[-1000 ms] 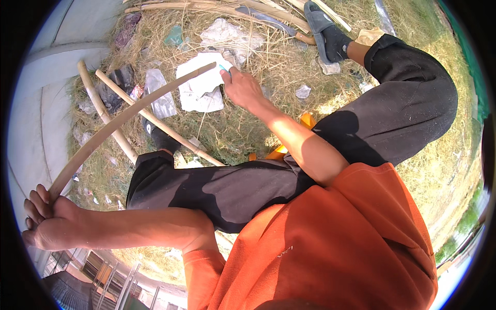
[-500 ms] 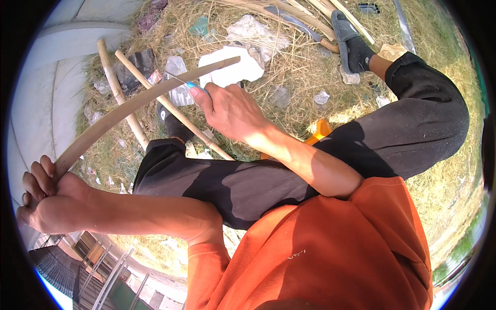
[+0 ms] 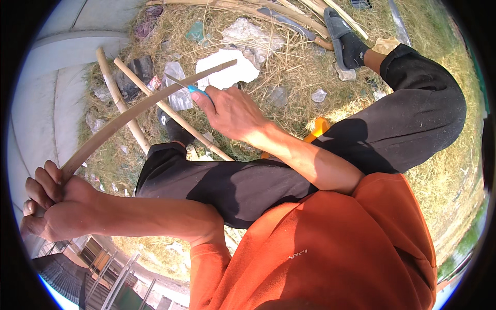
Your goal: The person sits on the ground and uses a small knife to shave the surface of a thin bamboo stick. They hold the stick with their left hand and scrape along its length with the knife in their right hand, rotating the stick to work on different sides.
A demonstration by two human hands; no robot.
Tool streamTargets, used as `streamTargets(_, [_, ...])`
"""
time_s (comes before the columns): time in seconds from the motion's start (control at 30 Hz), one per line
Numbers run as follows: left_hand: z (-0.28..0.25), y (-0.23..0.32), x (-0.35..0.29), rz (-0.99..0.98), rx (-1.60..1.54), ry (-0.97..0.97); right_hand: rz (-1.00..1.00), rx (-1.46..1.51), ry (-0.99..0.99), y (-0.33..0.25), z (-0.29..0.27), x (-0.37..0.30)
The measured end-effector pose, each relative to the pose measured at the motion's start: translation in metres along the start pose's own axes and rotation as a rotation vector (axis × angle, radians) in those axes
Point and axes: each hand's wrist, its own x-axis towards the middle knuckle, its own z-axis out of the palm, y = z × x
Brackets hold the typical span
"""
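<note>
My left hand [image 3: 57, 204] is closed around the lower end of a long, slightly curved bamboo strip [image 3: 126, 114]. The strip slants up and away to the right, its far tip free in the air over a white slab. In my right hand [image 3: 232, 111] is a small knife [image 3: 193, 89] with a light blue handle, the fingers wrapped round it and the thumb along the handle. Its thin blade crosses the strip in view, near the far end. Whether the edge is touching the strip, I cannot tell.
Two bamboo poles [image 3: 124, 106] lie beside my left foot. A large curved blade with a wooden handle [image 3: 289, 23] rests among bamboo pieces near my other foot. The white slab [image 3: 227, 70], plastic scraps and an orange object [image 3: 319, 126] lie on dry grass; a concrete wall [image 3: 39, 103] stands left.
The knife has turned a little, and more of its blade and blue handle shows. The strip's far end has shifted slightly left and down, still in my left hand.
</note>
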Motion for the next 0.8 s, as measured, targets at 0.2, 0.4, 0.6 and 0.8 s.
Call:
streamTargets(0.2, [-0.001,0.001,0.002,0.015,0.015,-0.001,0.242,-0.176,0.118,0.112,0.010,0.025])
streamTargets(0.4, [-0.001,0.001,0.010,-0.050,-0.108,-0.079,0.373,-0.135,-0.002,0.144,0.014,0.053])
streamTargets(0.6, [-0.011,-0.001,0.008,-0.020,-0.028,-0.040,0.396,-0.060,-0.037,0.122,0.023,0.052])
streamTargets(0.8, [-0.012,0.001,0.010,-0.030,-0.110,-0.081,0.407,-0.017,0.001,0.144,0.033,0.061])
